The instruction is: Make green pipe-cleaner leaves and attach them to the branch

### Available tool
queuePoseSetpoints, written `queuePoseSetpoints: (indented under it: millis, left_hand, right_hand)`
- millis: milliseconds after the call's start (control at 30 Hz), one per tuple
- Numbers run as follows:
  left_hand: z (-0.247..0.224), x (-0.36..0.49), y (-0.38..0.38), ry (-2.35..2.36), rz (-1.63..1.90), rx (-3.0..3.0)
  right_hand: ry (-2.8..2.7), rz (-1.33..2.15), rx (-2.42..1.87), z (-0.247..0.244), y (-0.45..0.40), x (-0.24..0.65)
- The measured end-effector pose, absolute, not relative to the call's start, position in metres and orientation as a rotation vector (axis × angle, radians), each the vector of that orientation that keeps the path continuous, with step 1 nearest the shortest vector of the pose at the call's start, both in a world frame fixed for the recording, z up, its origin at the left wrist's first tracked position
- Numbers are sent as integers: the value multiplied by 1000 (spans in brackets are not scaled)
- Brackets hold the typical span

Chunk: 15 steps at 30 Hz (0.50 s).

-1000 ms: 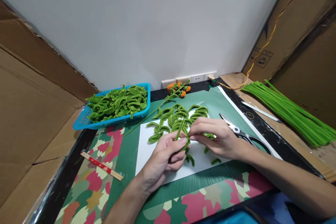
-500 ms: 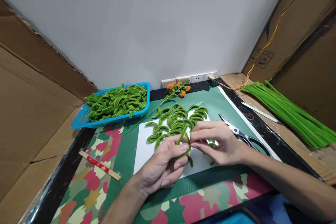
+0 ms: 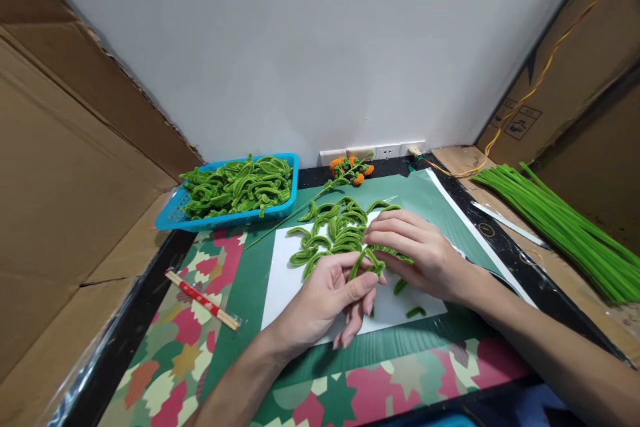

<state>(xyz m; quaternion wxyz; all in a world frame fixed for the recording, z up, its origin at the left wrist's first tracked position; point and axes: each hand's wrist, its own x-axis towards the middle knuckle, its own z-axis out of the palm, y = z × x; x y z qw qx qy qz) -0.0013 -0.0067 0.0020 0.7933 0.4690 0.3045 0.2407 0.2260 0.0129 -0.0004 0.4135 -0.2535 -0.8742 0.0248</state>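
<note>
Above white paper (image 3: 279, 283), the left hand (image 3: 327, 295) pinches green strips (image 3: 357, 266) — can't tell if the right hand (image 3: 423, 255) grips any.

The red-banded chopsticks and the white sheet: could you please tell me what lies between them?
Nothing lies between the chopsticks and the white sheet: the head view shows only bare table covering, patterned, then green.
</note>
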Motion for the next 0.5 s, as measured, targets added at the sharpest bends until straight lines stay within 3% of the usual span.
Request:
queuePoseSetpoints:
  millis: [500]
  left_hand:
    - [6,4,-10,942,796,1260]
  right_hand:
    - [-2075,283,-786,-4,-2,213]
